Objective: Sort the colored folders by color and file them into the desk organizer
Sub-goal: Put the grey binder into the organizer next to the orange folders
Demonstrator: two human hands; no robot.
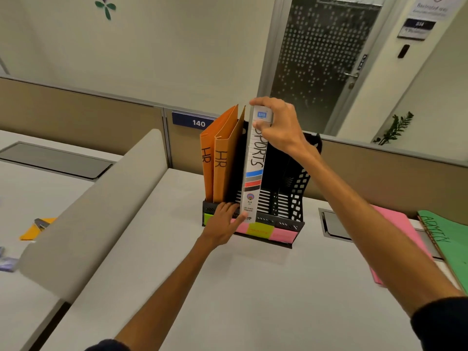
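Note:
A black slotted desk organizer [288, 219] stands on the white desk, with coloured sticky labels along its front. Two orange folders marked HR [222, 158] stand upright in its left slot. A white ring binder marked SPORTS [255, 168] stands upright in the adjoining slot. My right hand [277, 125] grips the binder's top end. My left hand [222, 224] rests against the organizer's front left, its fingers touching the binder's lower edge. A pink folder [395, 224] and a green folder marked ADMIN [445, 239] lie flat at the right.
A grey curved divider [101, 206] rises at the left of the desk. A yellow folder with a stapler [38, 226] lies beyond it. A cable hatch [334, 226] sits right of the organizer. Partition panels run along the back edge, with a glass door behind.

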